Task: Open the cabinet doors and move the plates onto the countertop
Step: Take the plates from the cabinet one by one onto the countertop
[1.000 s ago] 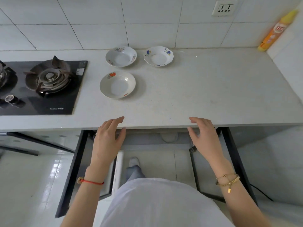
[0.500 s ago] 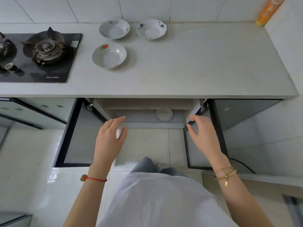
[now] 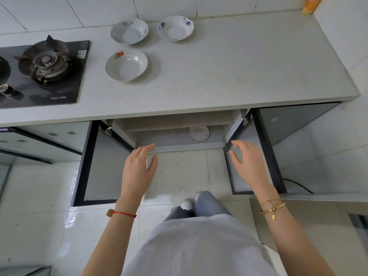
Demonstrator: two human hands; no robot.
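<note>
Three white flowered plates stand on the countertop (image 3: 229, 72): one with a red flower (image 3: 126, 65) nearest me, one with grey-blue marks (image 3: 129, 31) behind it, one with blue flowers (image 3: 175, 28) to its right. Below, both cabinet doors stand swung out: the left door (image 3: 99, 166) and the right door (image 3: 256, 156). Another white plate (image 3: 198, 133) lies inside the cabinet at the back right. My left hand (image 3: 138, 170) hovers in front of the cabinet's opening, fingers apart, holding nothing. My right hand (image 3: 249, 164) hovers by the right door's inner edge, also empty.
A black gas hob (image 3: 43, 72) with a burner takes up the counter's left end. A yellow bottle (image 3: 310, 5) stands in the far right corner. A tiled wall closes the right side. More dark-framed cabinet doors (image 3: 39, 142) run to the left. My legs and shoes (image 3: 189, 204) are on the tiled floor.
The view has tipped down and backed off, so the open cabinet and the plate inside now show. Both hands have dropped from the counter's edge to the opening, still empty.
</note>
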